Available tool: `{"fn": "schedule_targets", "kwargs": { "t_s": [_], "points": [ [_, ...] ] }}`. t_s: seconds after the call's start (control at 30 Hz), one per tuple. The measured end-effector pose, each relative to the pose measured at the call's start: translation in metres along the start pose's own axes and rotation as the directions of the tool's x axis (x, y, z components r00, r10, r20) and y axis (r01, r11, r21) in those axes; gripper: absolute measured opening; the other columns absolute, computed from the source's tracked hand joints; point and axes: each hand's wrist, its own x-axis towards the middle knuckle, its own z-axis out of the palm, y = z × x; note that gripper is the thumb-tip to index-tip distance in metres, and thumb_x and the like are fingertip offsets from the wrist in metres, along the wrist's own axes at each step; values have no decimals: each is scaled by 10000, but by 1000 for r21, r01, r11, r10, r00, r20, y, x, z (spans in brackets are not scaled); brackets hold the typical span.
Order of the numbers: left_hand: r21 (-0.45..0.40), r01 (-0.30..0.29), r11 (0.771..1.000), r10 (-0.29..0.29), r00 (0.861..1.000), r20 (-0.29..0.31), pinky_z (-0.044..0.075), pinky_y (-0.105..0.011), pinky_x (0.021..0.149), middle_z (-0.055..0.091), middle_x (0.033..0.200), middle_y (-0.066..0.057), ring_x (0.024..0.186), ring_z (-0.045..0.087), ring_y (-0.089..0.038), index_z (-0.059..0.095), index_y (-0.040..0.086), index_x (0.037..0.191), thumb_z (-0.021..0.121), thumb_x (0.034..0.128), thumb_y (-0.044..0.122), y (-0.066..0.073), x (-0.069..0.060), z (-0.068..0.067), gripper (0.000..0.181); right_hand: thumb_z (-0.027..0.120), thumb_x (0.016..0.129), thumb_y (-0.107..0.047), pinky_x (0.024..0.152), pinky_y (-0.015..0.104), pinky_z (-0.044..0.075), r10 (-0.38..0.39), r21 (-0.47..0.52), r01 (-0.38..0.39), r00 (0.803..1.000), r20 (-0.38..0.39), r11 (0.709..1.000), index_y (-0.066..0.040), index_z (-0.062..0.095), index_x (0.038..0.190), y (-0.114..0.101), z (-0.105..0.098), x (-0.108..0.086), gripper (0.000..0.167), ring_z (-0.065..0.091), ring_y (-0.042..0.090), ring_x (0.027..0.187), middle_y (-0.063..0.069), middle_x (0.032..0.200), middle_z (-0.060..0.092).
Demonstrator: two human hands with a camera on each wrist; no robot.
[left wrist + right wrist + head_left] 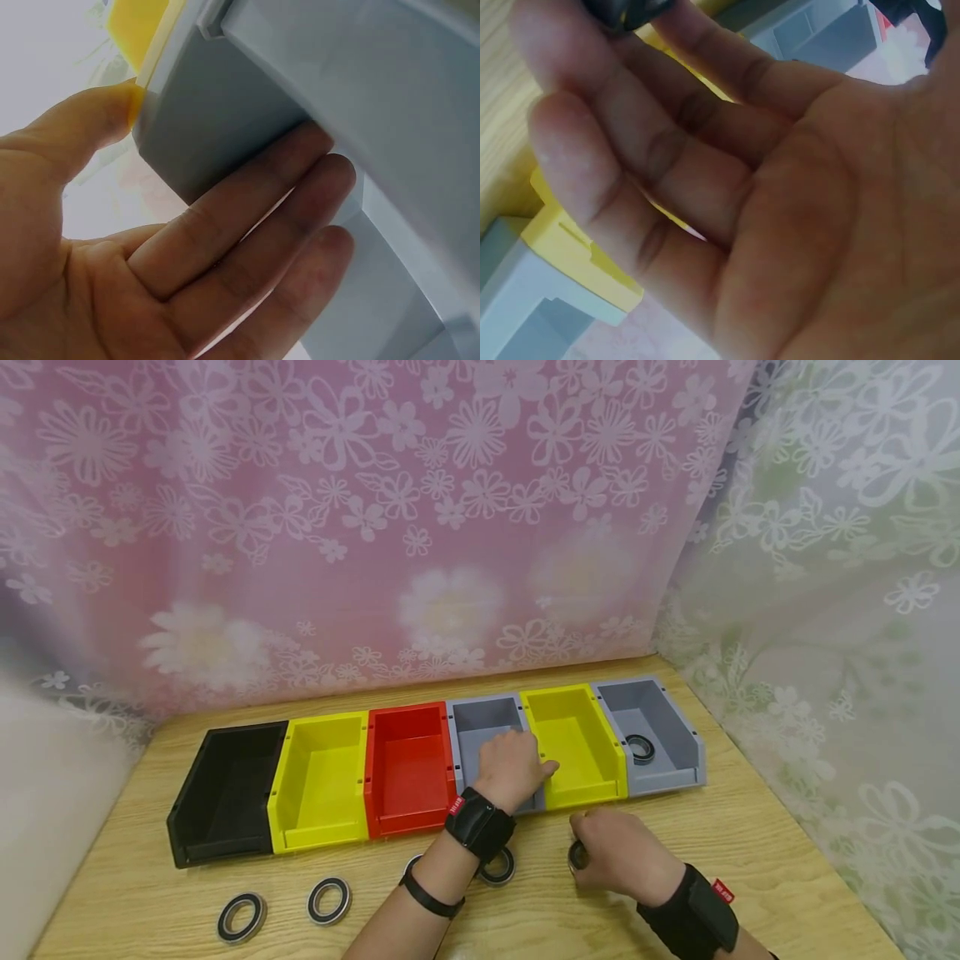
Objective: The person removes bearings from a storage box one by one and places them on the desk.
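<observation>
My left hand [513, 768] reaches over the middle grey bin [487, 717], its thumb pointing right toward the neighbouring yellow bin [577, 739]. Seen in the left wrist view, the fingers [247, 217] are nearly straight against grey plastic, and the thumb is at a yellow edge. No held thing shows in that hand. In front of the yellow bin, my right hand [626, 853] pinches a ball bearing [577, 857] at the table. Only part of this black-sealed ring shows, also at the top of the right wrist view.
Further bearings lie on the wooden table: two at left [242, 917], one [497, 866] beside the left wrist and one mostly behind the forearm. Another bearing [640, 748] sits in the right-end grey bin [660, 714]. Red [411, 764], yellow [322, 777] and black [228, 793] bins continue leftward.
</observation>
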Motion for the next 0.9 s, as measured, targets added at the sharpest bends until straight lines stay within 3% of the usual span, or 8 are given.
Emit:
{"fn": "schedule_targets", "kwargs": {
  "t_s": [0.33, 0.9],
  "points": [
    [-1, 7, 1000, -7, 1000, 2, 247, -247, 427, 299, 523, 31, 436, 351, -129, 481, 139, 556, 763, 919, 474, 1, -1, -1, 569, 913, 601, -146, 572, 364, 433, 52, -6, -52, 998, 42, 999, -108, 630, 917, -3, 5, 1, 427, 469, 152, 634, 3, 757, 524],
    [11, 11, 1000, -11, 1000, -11, 241, -248, 424, 263, 516, 45, 432, 330, -115, 430, 145, 536, 769, 912, 476, 2, -1, 0, 605, 946, 607, -166, 573, 357, 440, 56, -18, -56, 998, 27, 998, -126, 619, 916, -2, 11, -1, 452, 461, 143, 623, 5, 775, 506]
  ]
}}
